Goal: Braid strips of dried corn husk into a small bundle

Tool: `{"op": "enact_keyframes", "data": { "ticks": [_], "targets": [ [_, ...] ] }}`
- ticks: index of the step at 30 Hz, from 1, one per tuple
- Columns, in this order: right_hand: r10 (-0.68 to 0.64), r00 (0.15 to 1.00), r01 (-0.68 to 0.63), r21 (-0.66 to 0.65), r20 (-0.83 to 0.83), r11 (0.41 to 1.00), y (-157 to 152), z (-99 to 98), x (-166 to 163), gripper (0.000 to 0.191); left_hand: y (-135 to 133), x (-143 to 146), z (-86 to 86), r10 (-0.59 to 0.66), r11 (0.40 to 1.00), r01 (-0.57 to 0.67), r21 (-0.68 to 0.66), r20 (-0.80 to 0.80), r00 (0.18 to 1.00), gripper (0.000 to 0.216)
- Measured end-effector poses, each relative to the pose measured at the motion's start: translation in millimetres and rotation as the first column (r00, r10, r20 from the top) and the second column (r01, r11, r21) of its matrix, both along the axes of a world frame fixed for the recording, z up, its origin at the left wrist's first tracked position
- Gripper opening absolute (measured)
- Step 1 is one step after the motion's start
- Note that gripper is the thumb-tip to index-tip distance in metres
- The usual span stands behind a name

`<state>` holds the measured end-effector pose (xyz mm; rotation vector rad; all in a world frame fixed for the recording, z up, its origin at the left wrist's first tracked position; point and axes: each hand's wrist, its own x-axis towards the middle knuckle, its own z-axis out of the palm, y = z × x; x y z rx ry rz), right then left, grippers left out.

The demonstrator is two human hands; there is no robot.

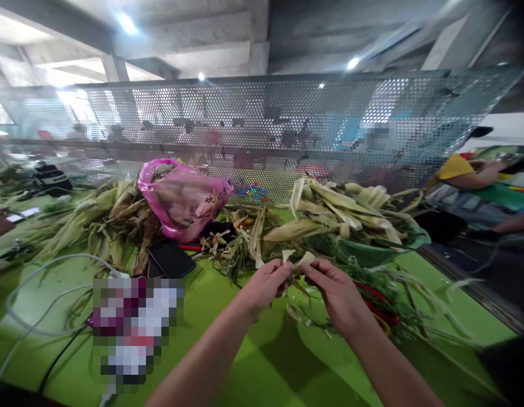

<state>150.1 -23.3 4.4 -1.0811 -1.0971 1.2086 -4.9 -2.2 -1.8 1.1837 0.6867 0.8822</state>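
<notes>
Above the green table [228, 362], my left hand [268, 282] and my right hand [332, 288] are close together, fingers closed on one small piece of pale corn husk [304, 261]. Its ends stick up between my fingertips. Small scraps of husk [295, 311] lie on the table just below. Behind my hands, a green basket [372, 255] holds a heap of dry corn husks [342, 212]. Green plant stems [389, 299] and a red looped thing [382, 316] lie beyond my right wrist.
A pink plastic bag [185, 198] stands among more husks [104, 220] at back left. Near it lies a black phone [172, 259]. White cables [45, 260] run over the table's left side. A perforated metal screen [253, 130] closes off the back. Another person's arm [469, 172] shows at far right.
</notes>
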Motion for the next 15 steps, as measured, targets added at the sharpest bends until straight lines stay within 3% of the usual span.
{"op": "enact_keyframes", "data": {
  "ticks": [3, 6, 8, 10, 12, 15],
  "targets": [
    [-0.102, 0.995, 0.102, 0.008, 0.006, 0.995, 1, -0.8, 2, 0.025, -1, 1, 1.6, -0.015, 0.997, 0.02, 0.075, -0.063, 0.998, 0.037],
    [-0.192, 0.966, 0.183, 0.068, 0.174, 0.981, 5, -2.1, 8, 0.029, 2, 1, 0.2, 0.016, 0.99, 0.001, 0.141, -0.118, 0.993, 0.03],
    [-0.364, 0.865, 0.3, 0.227, 0.345, 0.927, 6, -1.6, 12, 0.039, 5, 1, -3.1, 0.083, 0.975, -0.039, 0.22, -0.193, 0.978, 0.025],
    [-0.547, 0.704, 0.363, 0.432, 0.453, 0.825, 5, 1.0, 15, 0.056, 7, 1, -7.0, 0.167, 0.941, -0.064, 0.331, -0.294, 0.941, 0.021],
    [-0.619, 0.595, 0.307, 0.567, 0.512, 0.764, 2, 5.2, 16, 0.06, 7, 2, -9.9, 0.216, 0.906, -0.051, 0.419, -0.357, 0.909, 0.022],
    [-0.583, 0.523, 0.148, 0.607, 0.622, 0.781, -3, 10.7, 14, 0.034, 4, 4, -11.6, 0.194, 0.9, -0.028, 0.435, -0.342, 0.919, 0.025]
  ]
}}
